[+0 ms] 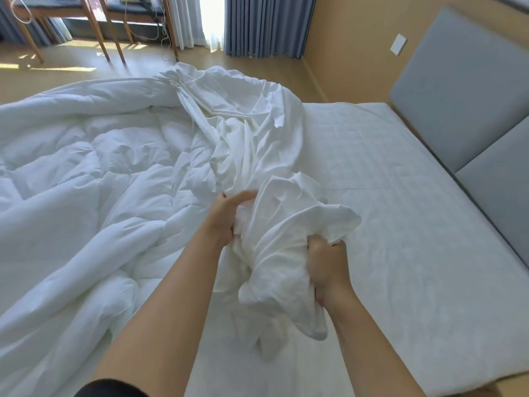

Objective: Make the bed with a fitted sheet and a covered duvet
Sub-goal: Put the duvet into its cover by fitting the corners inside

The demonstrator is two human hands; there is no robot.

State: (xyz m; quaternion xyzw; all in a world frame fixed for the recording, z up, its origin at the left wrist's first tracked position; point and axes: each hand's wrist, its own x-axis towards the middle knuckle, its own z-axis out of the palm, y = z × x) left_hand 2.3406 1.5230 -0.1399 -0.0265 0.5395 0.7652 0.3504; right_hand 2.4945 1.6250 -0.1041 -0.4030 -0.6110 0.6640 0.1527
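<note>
Bunched white sheet (274, 156), clutched in tightly curled fingers of left hand (226, 219) and right hand (326, 267), above quilted bare mattress (400, 196), beside rumpled white duvet (86, 167).

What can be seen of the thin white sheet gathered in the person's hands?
The thin white sheet is smooth woven cloth, heavily creased. Its near end is bunched into a wad gripped by the left hand and right hand, fingers curled into it. The rest trails away from the person, lying over the puffy duvet on one side and the quilted mattress on the other. Fitted sheet or duvet cover: cannot tell.
</note>
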